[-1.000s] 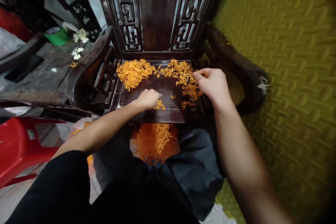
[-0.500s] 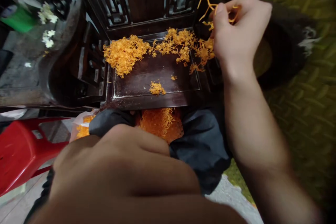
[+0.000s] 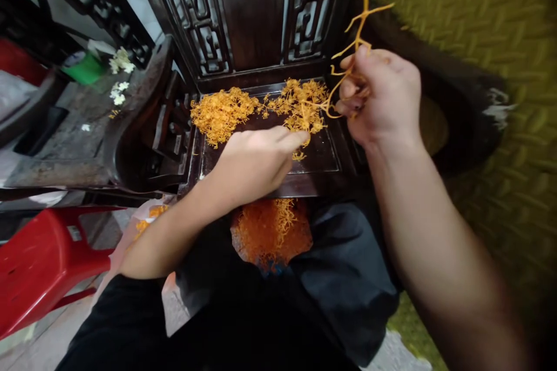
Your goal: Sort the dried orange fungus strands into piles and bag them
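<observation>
Raised over the right end of the dark wooden seat (image 3: pixel 319 156), my right hand (image 3: pixel 385 98) is closed round an orange branched stem (image 3: pixel 360 26); bare forks stick out above and to the left of the fingers. My left hand (image 3: pixel 261 159) reaches across the seat's front with fingers pressed together. Its fingertips touch the lower edge of a loose orange sprig clump (image 3: pixel 300 101), and what they pinch is hidden. A denser orange pile (image 3: pixel 224 113) lies at the seat's left. Below, between the knees, sits an orange-filled bag (image 3: pixel 270 229).
The seat has a carved back (image 3: pixel 256 11) and a curved left armrest (image 3: pixel 139 127). Left of it, white flowers (image 3: pixel 119 93) and a green tape roll (image 3: pixel 85 68) lie on a dark surface. A red plastic stool (image 3: pixel 39 266) stands lower left.
My left hand has moved from close to the camera up to the seat and its orange clump. My right hand still grips an orange stem, now turned more upright. The view has shifted slightly.
</observation>
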`<state>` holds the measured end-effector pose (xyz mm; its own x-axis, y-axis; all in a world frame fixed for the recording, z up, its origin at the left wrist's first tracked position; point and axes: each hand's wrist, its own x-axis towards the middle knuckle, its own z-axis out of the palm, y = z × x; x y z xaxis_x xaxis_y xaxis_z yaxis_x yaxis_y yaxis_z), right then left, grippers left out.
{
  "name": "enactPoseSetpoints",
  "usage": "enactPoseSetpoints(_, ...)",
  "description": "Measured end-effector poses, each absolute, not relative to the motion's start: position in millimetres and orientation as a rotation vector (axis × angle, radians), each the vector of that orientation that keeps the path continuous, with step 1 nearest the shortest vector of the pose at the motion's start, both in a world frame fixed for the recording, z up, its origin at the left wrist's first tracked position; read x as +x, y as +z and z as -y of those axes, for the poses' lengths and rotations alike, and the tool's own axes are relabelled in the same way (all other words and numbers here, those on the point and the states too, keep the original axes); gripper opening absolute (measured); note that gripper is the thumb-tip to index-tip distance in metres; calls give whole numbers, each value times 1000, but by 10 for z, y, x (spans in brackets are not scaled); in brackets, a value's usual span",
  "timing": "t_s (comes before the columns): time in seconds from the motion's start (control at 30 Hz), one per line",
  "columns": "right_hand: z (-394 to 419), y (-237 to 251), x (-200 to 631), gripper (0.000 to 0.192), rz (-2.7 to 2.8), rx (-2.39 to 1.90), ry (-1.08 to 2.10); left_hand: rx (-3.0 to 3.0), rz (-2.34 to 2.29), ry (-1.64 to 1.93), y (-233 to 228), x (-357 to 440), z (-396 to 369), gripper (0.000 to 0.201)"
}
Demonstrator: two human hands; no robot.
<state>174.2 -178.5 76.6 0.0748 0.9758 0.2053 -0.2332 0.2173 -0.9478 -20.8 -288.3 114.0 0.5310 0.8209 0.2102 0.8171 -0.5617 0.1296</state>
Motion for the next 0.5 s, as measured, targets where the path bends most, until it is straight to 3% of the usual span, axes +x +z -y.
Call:
enactPoseSetpoints(0.3, 1888, 872, 1677, 45, 1150, -937, 1208, 2845, -677, 780, 1267, -93, 3031, 35)
enactPoseSetpoints(0.5, 1866, 848, 1633, 52, 1152, -880, 1228, 2654, -430, 898, 1300, -37, 3049, 48)
